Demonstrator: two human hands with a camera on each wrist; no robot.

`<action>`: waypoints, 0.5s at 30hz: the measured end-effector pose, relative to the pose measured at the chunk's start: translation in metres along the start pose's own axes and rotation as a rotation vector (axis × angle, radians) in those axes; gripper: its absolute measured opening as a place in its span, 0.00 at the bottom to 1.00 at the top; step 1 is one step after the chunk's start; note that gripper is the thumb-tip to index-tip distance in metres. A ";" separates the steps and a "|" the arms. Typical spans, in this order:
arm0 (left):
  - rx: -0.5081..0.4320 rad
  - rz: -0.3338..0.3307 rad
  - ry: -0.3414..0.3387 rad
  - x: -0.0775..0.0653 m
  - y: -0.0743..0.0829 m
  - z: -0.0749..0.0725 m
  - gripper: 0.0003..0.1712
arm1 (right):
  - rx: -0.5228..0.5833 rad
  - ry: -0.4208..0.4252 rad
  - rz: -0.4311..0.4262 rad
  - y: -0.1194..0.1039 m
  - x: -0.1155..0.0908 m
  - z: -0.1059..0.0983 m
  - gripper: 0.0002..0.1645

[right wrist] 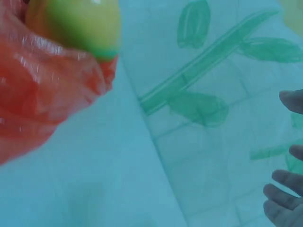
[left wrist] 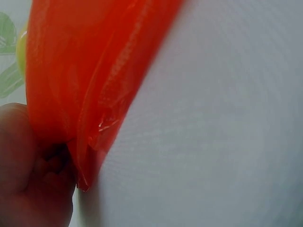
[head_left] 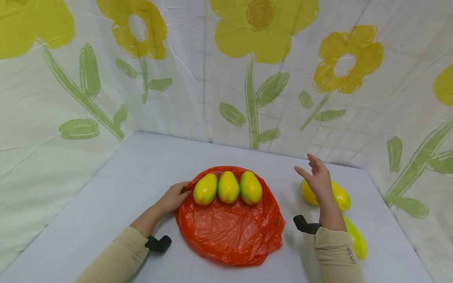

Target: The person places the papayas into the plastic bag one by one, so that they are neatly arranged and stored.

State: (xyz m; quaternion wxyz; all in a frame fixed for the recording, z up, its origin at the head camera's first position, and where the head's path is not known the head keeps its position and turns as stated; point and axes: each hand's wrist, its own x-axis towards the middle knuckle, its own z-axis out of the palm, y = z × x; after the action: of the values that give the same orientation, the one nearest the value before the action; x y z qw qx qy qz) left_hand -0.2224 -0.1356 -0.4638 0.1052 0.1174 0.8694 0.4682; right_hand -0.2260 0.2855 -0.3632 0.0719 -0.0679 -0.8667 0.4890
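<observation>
A round, red plastic bag (head_left: pixel 230 232) lies spread on the table, its edge raised in a rim. Three yellow-green fruits (head_left: pixel 228 187), shaped like papayas, stand in a row inside its far edge. At the bag's left rim, my left hand (head_left: pixel 174 197) grips the plastic; in the left wrist view, bunched red film (left wrist: pixel 87 156) hangs beside its curled fingers (left wrist: pixel 52 182). My right hand (head_left: pixel 319 181) is raised to the right of the bag with fingers spread and nothing held. More yellow fruit (head_left: pixel 341 196) lies behind it, partly hidden by the wrist.
Another yellow-green fruit (head_left: pixel 357 239) sits by the right forearm, partly covered by the sleeve. The white table (head_left: pixel 148 165) meets a flower-printed curtain (head_left: pixel 187 98) at its far edge. Black wrist mounts (head_left: pixel 158 244) stick out from both wrists.
</observation>
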 end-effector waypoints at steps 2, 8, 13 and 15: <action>0.000 -0.004 0.001 0.000 0.000 0.000 0.22 | -0.017 0.002 0.017 0.002 0.001 -0.004 0.46; -0.015 -0.009 -0.004 -0.001 0.001 -0.001 0.22 | -0.077 0.006 0.083 0.013 0.002 -0.013 0.47; -0.021 -0.014 -0.001 -0.001 0.003 -0.001 0.22 | -0.115 0.045 0.111 0.024 0.003 -0.023 0.47; -0.021 -0.013 0.000 -0.001 0.003 -0.001 0.22 | -0.134 0.057 0.105 0.028 0.003 -0.028 0.48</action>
State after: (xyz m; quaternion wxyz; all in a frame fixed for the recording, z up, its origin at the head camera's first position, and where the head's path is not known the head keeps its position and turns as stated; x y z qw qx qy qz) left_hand -0.2217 -0.1349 -0.4607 0.1095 0.1109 0.8651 0.4768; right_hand -0.2224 0.3238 -0.3730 0.0663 -0.1316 -0.8903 0.4308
